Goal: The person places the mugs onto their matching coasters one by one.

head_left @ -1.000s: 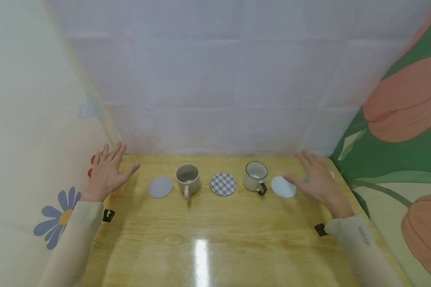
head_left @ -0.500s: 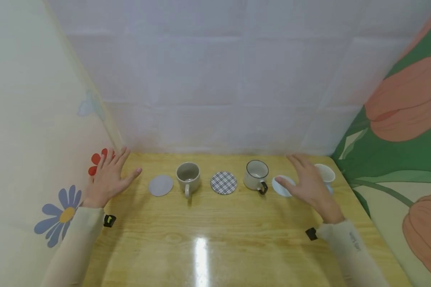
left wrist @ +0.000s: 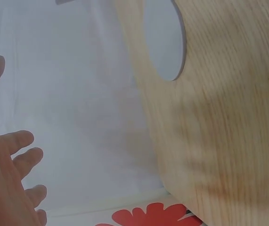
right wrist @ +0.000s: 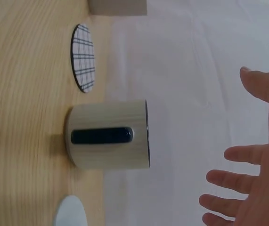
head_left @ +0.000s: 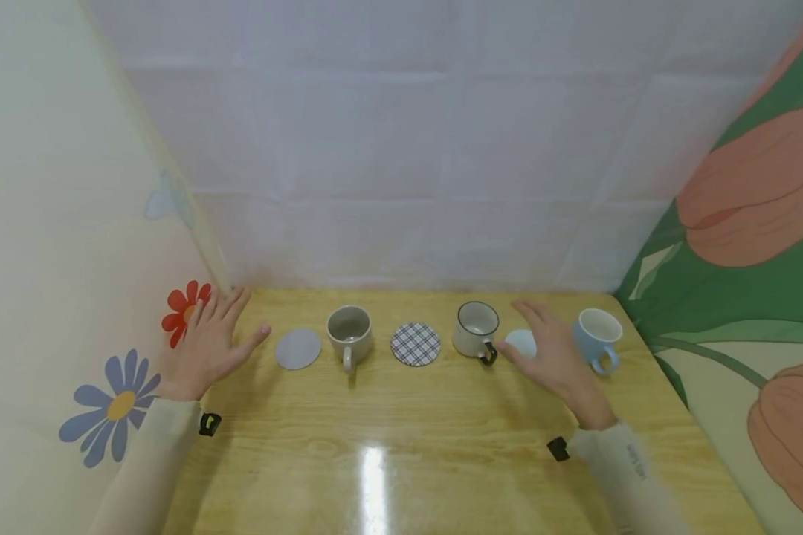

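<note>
My left hand (head_left: 207,353) hovers at the table's left edge, fingers spread, holding nothing. To its right lies a round grey coaster (head_left: 298,349), also partly in the left wrist view. My right hand (head_left: 554,357), fingers extended and holding nothing, hangs over a light blue coaster (head_left: 522,342) and partly covers it. Just left of its thumb stands a white mug with black rim and handle (head_left: 475,331); the right wrist view shows that black handle (right wrist: 102,135) facing the camera. A plaid coaster (head_left: 415,344) lies mid-row. Behind my right hand stands a blue mug (head_left: 597,336).
A grey mug (head_left: 349,333) stands between the grey and plaid coasters, its handle toward me. The wooden table (head_left: 294,461) ends at a white cloth backdrop (head_left: 375,186). Floral cloths hang at both sides, with red petals (head_left: 181,316) by the left hand.
My right hand has moved left, from over the blue mug to over the light blue coaster, uncovering the mug. My left hand has shifted slightly right and toward me. Mugs and coasters stay put.
</note>
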`<state>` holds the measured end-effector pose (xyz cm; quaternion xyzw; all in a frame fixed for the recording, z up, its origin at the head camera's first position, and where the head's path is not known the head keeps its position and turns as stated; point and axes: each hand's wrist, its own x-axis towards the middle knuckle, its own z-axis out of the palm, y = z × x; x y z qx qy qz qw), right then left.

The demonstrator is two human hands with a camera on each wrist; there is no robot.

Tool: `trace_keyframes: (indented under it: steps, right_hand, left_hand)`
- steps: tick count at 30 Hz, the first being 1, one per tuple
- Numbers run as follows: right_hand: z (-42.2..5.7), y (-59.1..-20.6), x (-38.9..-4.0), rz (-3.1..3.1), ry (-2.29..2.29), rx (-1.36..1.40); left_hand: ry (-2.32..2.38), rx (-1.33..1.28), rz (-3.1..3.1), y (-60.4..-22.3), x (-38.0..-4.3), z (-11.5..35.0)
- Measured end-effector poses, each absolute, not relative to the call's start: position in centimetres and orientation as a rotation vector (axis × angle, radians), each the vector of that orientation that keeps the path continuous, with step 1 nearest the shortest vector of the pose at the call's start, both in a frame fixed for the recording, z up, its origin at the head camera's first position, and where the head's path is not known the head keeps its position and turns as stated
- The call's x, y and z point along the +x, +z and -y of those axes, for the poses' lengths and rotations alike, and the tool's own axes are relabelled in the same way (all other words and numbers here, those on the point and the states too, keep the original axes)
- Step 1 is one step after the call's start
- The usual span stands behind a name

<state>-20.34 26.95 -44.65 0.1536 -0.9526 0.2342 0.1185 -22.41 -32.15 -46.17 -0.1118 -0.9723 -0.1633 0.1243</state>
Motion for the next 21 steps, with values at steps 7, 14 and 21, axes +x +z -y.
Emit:
trace_keyframes:
  steps: [7, 14, 21]
  right_hand:
    - [-25.6, -45.5, -19.9, 2.784, 0.793, 0.432]
    - [-24.6, -45.9, -19.7, 2.686, 0.852, 0.512]
    - [-23.5, -46.4, -19.6, 2.649, 0.896, 0.557]
  left_hand:
    - [-0.472, -0.338, 2.793, -47.0, -22.2, 32.0]
    - [-0.488, -0.320, 2.771, -47.5, -22.0, 32.0]
    - [-0.543, -0.333, 2.758, -48.5, -22.0, 32.0]
